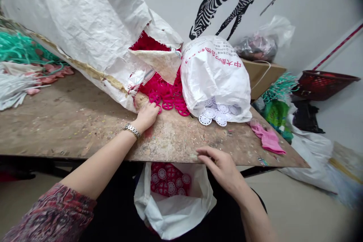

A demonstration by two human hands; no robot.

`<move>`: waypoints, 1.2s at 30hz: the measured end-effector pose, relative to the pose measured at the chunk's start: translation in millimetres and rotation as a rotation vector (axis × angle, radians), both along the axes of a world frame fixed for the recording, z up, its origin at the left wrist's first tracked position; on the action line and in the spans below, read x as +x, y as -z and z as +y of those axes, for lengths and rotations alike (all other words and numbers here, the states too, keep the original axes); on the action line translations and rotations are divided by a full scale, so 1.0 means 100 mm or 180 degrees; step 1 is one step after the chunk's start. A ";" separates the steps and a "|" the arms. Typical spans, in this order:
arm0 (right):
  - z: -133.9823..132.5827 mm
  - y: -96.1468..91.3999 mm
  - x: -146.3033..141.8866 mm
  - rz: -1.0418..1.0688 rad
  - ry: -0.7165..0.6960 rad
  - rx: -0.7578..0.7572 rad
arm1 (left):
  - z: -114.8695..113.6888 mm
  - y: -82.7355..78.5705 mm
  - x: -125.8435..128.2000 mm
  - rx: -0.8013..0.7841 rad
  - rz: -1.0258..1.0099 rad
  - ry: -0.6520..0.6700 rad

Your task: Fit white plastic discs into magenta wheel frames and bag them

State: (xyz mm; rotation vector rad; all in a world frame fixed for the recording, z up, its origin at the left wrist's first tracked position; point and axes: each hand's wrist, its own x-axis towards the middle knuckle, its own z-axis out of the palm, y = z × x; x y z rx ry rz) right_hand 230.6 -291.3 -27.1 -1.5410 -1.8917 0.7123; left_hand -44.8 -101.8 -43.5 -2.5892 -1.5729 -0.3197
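The left hand (147, 115), wearing a wristwatch (132, 130), is reaching to the middle of the tabletop (70, 121), fingers curling onto the pink wheels (170, 98) spilling from the torn big sack (85, 26); whether they are gripping one cannot be told. The right hand (222, 166) is resting on the near edge, fingers loosely spread, holding nothing. White wheels (215, 115) are spilling from a smaller sack (215, 72) just beside the pink ones. A white bag (172, 211) is sitting open below the near edge
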 end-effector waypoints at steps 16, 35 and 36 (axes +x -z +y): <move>1.54 -0.05 0.45 -0.2129 0.1560 0.0454 | -1.00 0.05 0.22 -0.0053 -0.0551 0.0526; 1.36 -0.05 0.42 -0.0040 0.1548 0.0883 | -0.97 0.27 0.31 -0.0028 -0.1927 0.0546; 1.28 -0.06 0.39 0.0173 0.1475 0.0846 | -1.00 0.28 0.32 -0.0059 -0.2031 0.0581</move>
